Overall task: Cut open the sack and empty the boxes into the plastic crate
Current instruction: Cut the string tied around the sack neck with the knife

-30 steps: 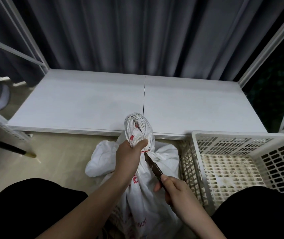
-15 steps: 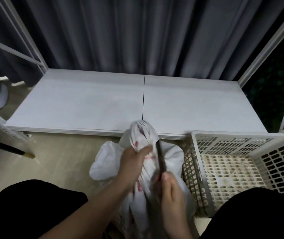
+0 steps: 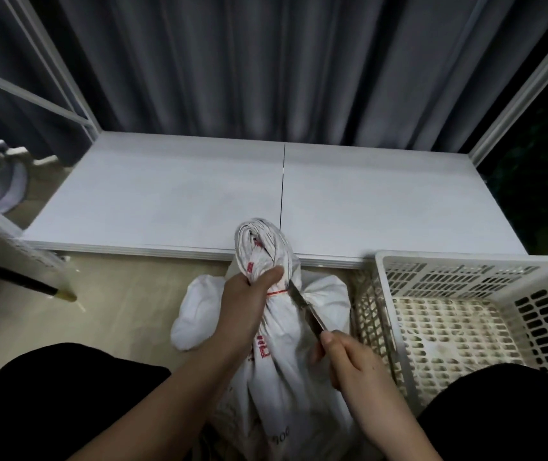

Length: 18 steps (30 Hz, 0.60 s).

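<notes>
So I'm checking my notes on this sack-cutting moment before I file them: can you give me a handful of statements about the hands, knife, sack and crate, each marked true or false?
1. The left hand grips the bunched neck of the white woven sack. True.
2. The right hand holds a dark-handled knife with its tip at the red tie. True.
3. The white perforated plastic crate already holds boxes. False: only its bare perforated bottom shows.
4. The sack lies on the grey shelf board. False: it stands on the floor in front of it.
5. The crate sits left of the sack. False: it sits to the right.
</notes>
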Each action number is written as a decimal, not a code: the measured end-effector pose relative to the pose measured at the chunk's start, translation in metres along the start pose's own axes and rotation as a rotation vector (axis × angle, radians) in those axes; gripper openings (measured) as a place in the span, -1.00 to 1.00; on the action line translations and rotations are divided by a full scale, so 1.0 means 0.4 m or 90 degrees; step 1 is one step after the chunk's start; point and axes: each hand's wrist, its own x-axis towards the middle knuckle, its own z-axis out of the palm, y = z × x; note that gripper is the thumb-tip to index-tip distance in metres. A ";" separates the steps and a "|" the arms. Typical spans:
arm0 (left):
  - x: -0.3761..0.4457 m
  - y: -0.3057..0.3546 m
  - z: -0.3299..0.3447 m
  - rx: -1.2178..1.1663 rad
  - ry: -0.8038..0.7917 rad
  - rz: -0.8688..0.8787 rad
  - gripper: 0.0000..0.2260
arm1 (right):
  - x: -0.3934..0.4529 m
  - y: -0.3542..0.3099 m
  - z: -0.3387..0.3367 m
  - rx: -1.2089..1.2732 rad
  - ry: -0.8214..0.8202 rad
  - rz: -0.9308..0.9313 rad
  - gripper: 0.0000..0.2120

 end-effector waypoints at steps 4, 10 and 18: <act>-0.020 0.017 0.008 0.032 0.007 0.042 -0.92 | -0.017 -0.039 -0.026 -0.028 -0.053 0.032 -0.73; -0.024 0.023 0.006 0.061 0.015 0.082 -0.89 | -0.025 -0.062 -0.056 -0.070 -0.085 0.063 -0.66; -0.025 0.016 0.009 0.084 0.008 0.110 -0.93 | -0.028 -0.077 -0.074 -0.106 -0.118 0.067 -0.59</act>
